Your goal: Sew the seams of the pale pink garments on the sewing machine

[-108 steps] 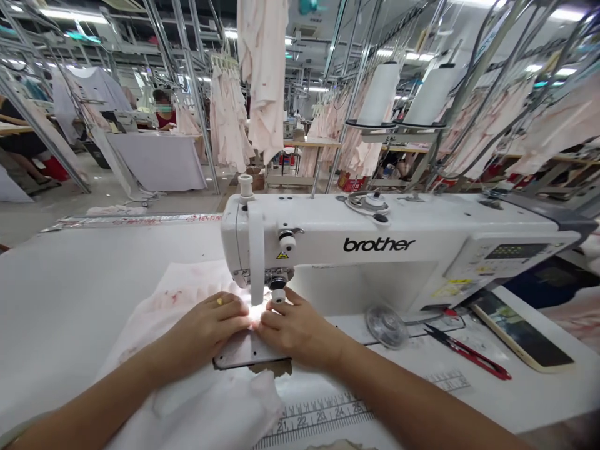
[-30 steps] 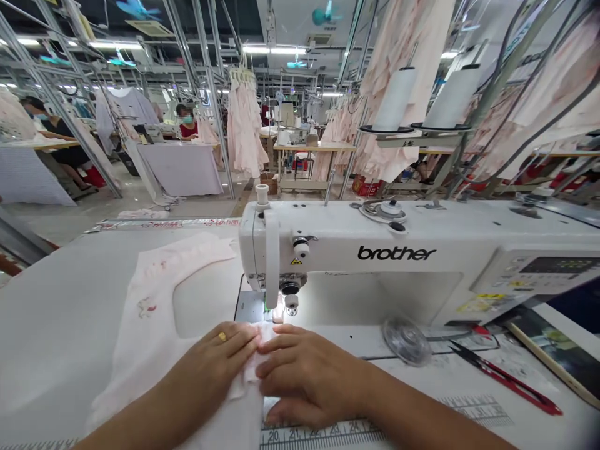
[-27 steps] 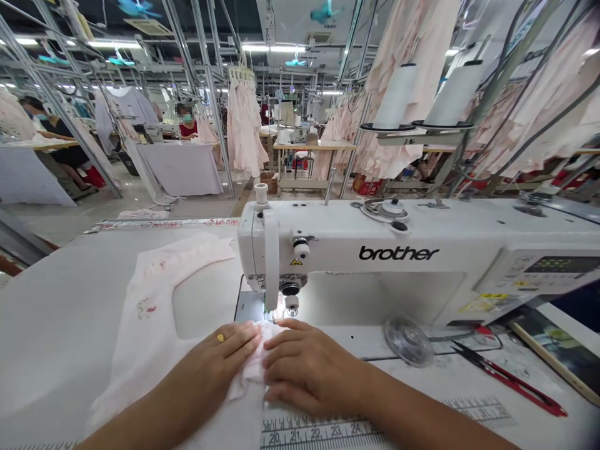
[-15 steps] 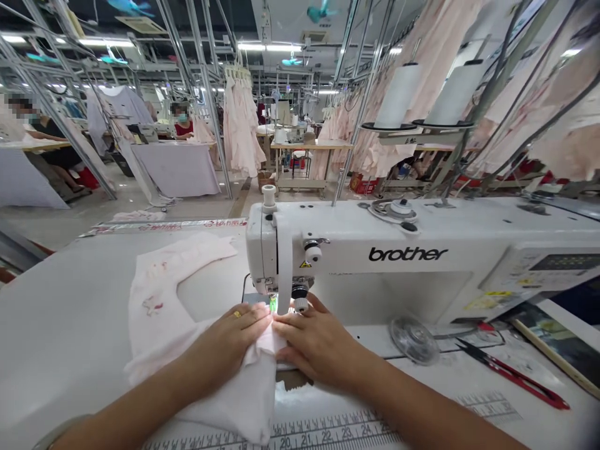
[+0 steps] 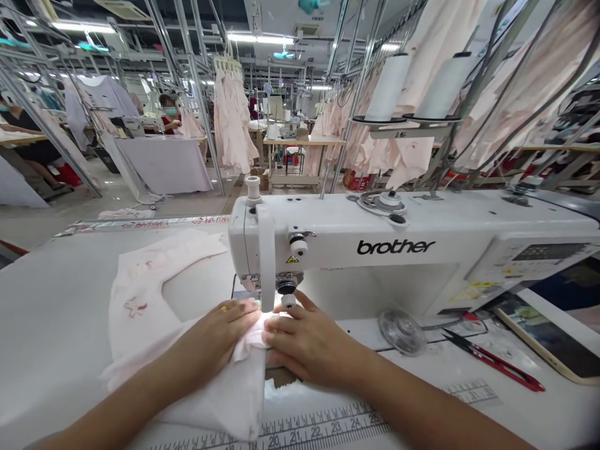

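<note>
A pale pink garment piece [image 5: 140,300] lies on the white table, curving from the far left toward the needle of a white Brother sewing machine [image 5: 375,244]. My left hand [image 5: 220,334], a gold ring on one finger, lies flat on the fabric just left of the presser foot [image 5: 284,300]. My right hand [image 5: 300,340] presses the fabric edge down right beside it, fingertips at the foot. Both hands have fingers stretched out on the cloth. The needle itself is hidden behind the machine head.
A clear bobbin [image 5: 396,330], red thread snips [image 5: 492,361] and a phone [image 5: 544,334] lie right of the hands. A printed ruler [image 5: 323,425] runs along the table's front edge. Hanging pink garments and other workers at tables fill the background.
Both hands slid the fabric edge forward from near the ruler up to the presser foot. The far loop of the garment stayed on the table at left.
</note>
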A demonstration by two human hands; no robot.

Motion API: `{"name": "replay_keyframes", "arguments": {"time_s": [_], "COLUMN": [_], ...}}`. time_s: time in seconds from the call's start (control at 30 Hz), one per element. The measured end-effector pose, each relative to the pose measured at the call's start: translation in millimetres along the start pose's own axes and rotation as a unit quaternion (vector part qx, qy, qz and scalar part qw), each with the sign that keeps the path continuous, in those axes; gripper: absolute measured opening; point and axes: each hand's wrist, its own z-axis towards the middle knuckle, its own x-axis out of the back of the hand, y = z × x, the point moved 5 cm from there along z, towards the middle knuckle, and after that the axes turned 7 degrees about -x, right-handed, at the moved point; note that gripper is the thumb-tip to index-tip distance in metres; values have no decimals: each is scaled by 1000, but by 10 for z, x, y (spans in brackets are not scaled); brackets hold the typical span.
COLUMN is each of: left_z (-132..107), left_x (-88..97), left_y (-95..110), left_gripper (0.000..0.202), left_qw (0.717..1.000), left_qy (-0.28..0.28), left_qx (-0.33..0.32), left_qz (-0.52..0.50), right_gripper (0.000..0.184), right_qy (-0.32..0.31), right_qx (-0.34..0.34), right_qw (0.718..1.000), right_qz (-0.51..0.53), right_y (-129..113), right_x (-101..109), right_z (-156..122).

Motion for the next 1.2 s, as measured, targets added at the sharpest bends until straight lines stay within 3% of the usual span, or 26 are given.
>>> {"name": "replay_keyframes", "arguments": {"time_s": [0.13,0.27,0.43,0.63,0.87,1.2], "left_z": [6,-8,43,102,3,49], "left_x": [124,142,80,106,55,38], "left_y": [131,238,169,117,123,-37], "left_gripper": [35,29,39,35,44,42], "left_qw": [998,995,991,992,994,995], "left_qy": [4,-34,-43,-32,-26,-67], "left_qx": [-62,-88,-86,-73,-93,-13], "left_qz": [27,30,89,100,52,76], "right_gripper": [24,25,39,29,34,34], "right_qy": [-9,-2,10,20,-36,-43], "right_qx": [-6,-13,-60,-91,-83,-113], "right_qw": [1000,999,996,995,996,993], "right_qz": [-13,-30,-61,-30,-24,-11], "right_y": [0,-18,52,108,51,106], "right_x": [3,7,-13,43,26,1], "right_z": [-2,-5,14,11,5,25]}}
